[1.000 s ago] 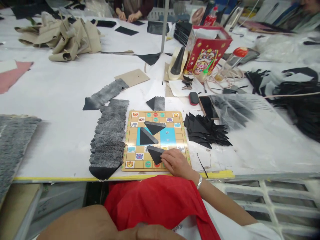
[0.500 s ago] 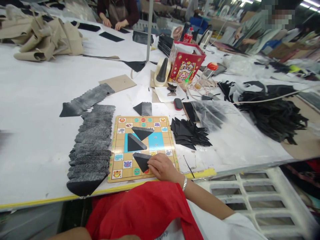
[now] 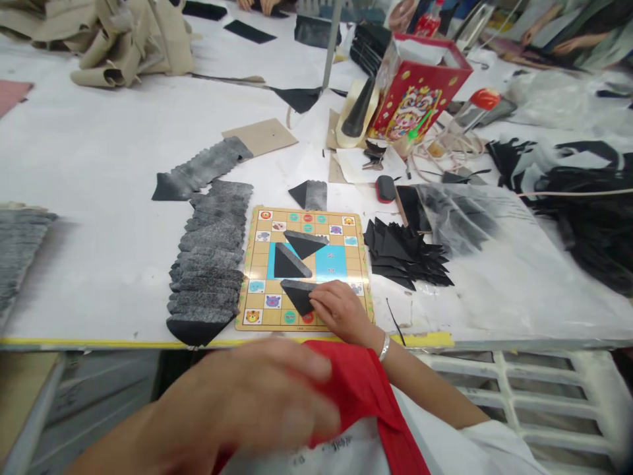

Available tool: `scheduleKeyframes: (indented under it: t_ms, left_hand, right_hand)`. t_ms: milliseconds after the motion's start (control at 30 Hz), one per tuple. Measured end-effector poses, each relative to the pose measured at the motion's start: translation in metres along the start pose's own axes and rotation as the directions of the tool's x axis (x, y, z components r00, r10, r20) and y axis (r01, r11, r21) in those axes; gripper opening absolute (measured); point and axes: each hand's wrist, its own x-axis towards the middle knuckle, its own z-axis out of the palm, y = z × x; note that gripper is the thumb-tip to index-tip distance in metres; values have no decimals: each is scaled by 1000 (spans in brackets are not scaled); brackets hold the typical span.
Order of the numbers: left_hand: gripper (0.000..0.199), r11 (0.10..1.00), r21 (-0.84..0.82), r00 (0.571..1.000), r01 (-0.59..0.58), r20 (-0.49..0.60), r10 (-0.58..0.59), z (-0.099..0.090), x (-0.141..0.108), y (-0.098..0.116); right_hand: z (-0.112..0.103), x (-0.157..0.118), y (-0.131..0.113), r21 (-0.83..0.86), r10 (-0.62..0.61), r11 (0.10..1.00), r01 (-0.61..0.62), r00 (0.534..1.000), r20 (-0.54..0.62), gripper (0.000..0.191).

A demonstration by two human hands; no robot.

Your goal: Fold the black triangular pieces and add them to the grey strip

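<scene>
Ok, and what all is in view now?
Game board: one, tan and blue, table edge
Triangular pieces: three, black-grey, on board
Overlapping strips: uncounted, grey, left of board
Pointed pieces: uncounted, black, right of board
Box: one, red, beyond board
Rolled pieces: uncounted, beige, far left
Table: one, white, beneath
Smaller clutter: not itemised
Left hand: one, blurred, foreground
Right hand: one, touching nearest triangle

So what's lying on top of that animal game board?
Three black triangular pieces lie on the animal game board; the right hand touches the nearest one. Whatever is printed under the pieces and hand is hidden.
</scene>
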Motion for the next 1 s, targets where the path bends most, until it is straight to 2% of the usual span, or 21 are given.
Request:
scheduleKeyframes:
  t_ms: [67,133,167,267,367,467,633,700,800,867,1000]
  left_hand:
    - [29,996,72,999,51,-7,-51,21,20,-32]
    - [27,965,237,994,112,-44,-104,47,27,-67]
    - [26,935,331,992,127,-60,-114,60,26,-82]
    - [28,851,519,990,85,52,-130,88,9,-111]
    - [31,809,588,991,14,99,-89,98,-4,-117]
    - [32,789,615,993,5,88,-74,96,-7,-114]
    - [37,764,633,992,127,-79,-99,93,-7,-114]
    - [36,778,610,988,152,-107,-109,93,-10,-114]
    - [27,836,547,999,35,-19,-30,95,-16,-115]
    - [26,844,535,998,-43,60,12,97,-19,-115]
    - [30,808,587,992,-57,126,-21,100,-20,-115]
  right_hand:
    - [-2,11,-4,-20,-4,1000,4,1000,16,17]
    - [-2,21,-7,-45,-19,999,21,998,54,18]
    - [-2,25,-7,-58,-30,998,35,996,87,19]
    - [0,30,-6,-104,-54,992,76,978,202,21]
    - [2,28,-3,-131,-27,989,63,963,267,21]
    - [1,24,-4,-140,54,990,-15,959,278,15]
    - [2,21,-10,-208,132,976,-58,923,362,16]
    - [4,21,-12,-249,163,966,-73,916,367,13]
    - [7,22,-12,-278,189,956,-90,915,355,11]
    - [9,23,-13,-280,189,956,-91,918,348,10]
    - [9,26,-15,-299,191,950,-91,926,325,9]
